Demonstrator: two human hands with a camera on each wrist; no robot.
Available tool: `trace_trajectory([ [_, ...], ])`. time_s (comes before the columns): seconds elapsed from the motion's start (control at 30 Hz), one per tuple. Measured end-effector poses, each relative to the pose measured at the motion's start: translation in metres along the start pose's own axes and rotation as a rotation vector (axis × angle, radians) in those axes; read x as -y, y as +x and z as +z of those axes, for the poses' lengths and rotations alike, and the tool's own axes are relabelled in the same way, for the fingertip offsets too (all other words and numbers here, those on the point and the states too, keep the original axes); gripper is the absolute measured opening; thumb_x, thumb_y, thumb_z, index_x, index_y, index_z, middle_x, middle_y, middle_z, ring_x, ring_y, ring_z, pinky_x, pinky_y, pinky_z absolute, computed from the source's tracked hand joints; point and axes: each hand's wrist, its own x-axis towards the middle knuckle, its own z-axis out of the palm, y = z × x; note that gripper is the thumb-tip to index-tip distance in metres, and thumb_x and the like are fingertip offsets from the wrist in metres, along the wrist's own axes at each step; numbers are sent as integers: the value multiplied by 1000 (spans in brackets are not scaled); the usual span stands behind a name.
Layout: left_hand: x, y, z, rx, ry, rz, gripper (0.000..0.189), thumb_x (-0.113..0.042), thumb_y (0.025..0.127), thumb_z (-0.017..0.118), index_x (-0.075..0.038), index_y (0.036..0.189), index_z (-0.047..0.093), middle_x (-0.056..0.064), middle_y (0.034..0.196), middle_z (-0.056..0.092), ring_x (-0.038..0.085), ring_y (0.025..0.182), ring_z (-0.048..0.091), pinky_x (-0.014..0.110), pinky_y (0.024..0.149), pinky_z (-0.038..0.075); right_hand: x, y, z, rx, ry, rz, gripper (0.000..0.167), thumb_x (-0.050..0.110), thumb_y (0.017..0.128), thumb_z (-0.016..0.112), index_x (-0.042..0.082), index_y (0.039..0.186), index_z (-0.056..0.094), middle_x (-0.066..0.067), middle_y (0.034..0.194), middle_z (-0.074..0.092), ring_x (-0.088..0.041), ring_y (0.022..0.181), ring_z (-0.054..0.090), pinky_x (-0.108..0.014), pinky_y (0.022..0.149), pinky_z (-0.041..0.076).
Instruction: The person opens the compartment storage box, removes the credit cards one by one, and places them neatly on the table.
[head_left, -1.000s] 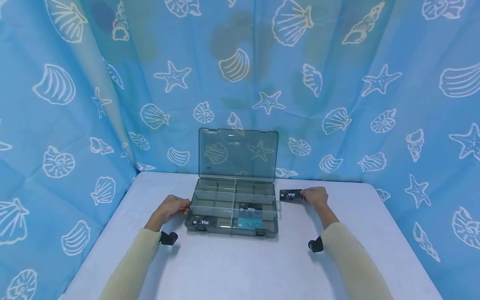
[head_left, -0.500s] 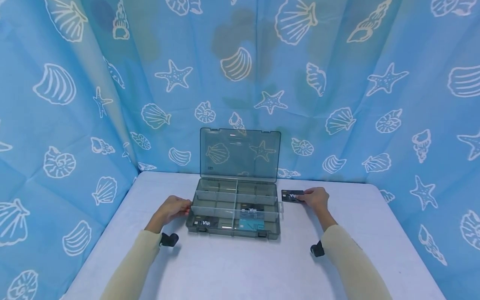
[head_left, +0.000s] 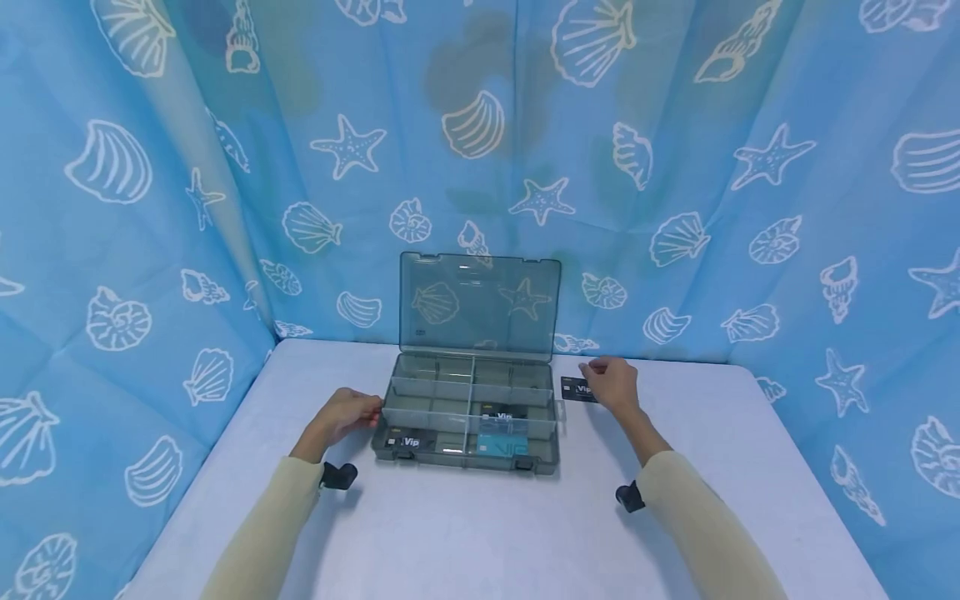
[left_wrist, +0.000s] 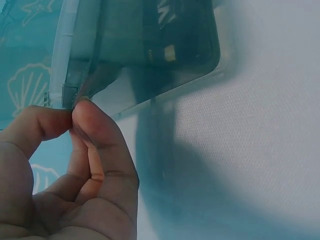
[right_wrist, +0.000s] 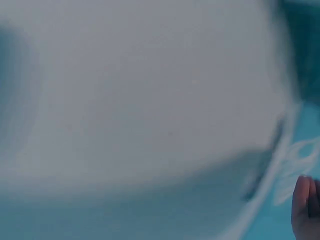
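Note:
A grey see-through compartment box (head_left: 465,461) lies with its lid (head_left: 480,308) raised. Inside are a black "Vip" card (head_left: 409,439) at front left, another black card (head_left: 504,411) in the middle right, and a teal card (head_left: 502,445) at front right. My left hand (head_left: 347,414) pinches a thin part at the box's left side between thumb and forefinger, as the left wrist view shows. Right of the box lies one more black "Vip" card (head_left: 573,388). Over it is my right hand (head_left: 613,383), its fingers off the card; the right wrist view is blurred.
A white cloth (head_left: 480,533) covers the table. Behind and at both sides hangs a blue curtain (head_left: 712,167) with shell prints. From the box's right side a small see-through tab (head_left: 561,411) sticks out. Black wrist cameras (head_left: 339,476) sit at both sleeves.
My right hand has let go of the black card and moved up and left over it. The card stays beside the box. My left hand keeps its place at the box.

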Motion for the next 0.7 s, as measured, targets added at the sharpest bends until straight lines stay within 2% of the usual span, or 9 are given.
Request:
trace_trajectory([
  [0.1, 2, 1, -1, -5, 3, -6, 27, -12, 96, 56, 10, 112, 61, 11, 90, 62, 18, 77, 61, 28, 70, 55, 28, -8, 1, 88, 133, -69, 25, 21, 95, 61, -1, 103, 72, -14, 88, 70, -28, 82, 67, -38, 71, 56],
  [0.2, 2, 1, -2, -1, 2, 3, 27, -11, 95, 55, 10, 111, 61, 11, 89, 61, 17, 76, 60, 28, 70, 55, 53, -19, 6, 286, 244, -66, 27, 20, 96, 59, -2, 105, 72, -11, 86, 71, -26, 81, 69, -38, 72, 58],
  [0.3, 1, 2, -3, 0, -6, 12, 27, -11, 95, 55, 11, 112, 61, 11, 89, 61, 17, 76, 61, 27, 70, 55, 70, -29, 15, 472, 247, -45, 31, 22, 96, 60, -4, 110, 70, -9, 92, 71, -24, 84, 70, -37, 76, 58],
  [0.37, 1, 3, -3, -3, -10, 15, 28, -11, 96, 55, 11, 112, 60, 11, 90, 61, 17, 76, 61, 27, 70, 55, 76, -33, 21, 545, 197, -31, 34, 25, 96, 61, -4, 111, 69, -9, 95, 71, -22, 85, 70, -37, 78, 57],
  [0.53, 3, 4, -1, -3, -19, 23, 27, -11, 96, 56, 11, 113, 59, 12, 91, 61, 18, 77, 61, 27, 69, 55, 82, -37, 31, 578, 87, 31, 37, 30, 94, 63, -5, 101, 70, -12, 88, 69, -21, 81, 69, -42, 78, 56],
  [0.6, 4, 4, 0, -5, -16, 23, 27, -11, 96, 56, 10, 112, 60, 12, 91, 61, 18, 77, 61, 27, 70, 55, 83, -37, 33, 571, 97, 62, 37, 29, 94, 63, -7, 101, 68, -13, 89, 68, -22, 82, 69, -42, 79, 56],
  [0.7, 4, 3, 0, -13, -8, 17, 27, -12, 95, 56, 10, 111, 60, 12, 90, 61, 18, 77, 61, 27, 70, 55, 86, -39, 35, 559, 160, 104, 37, 25, 95, 61, -9, 108, 65, -16, 99, 68, -24, 86, 70, -40, 80, 56],
])
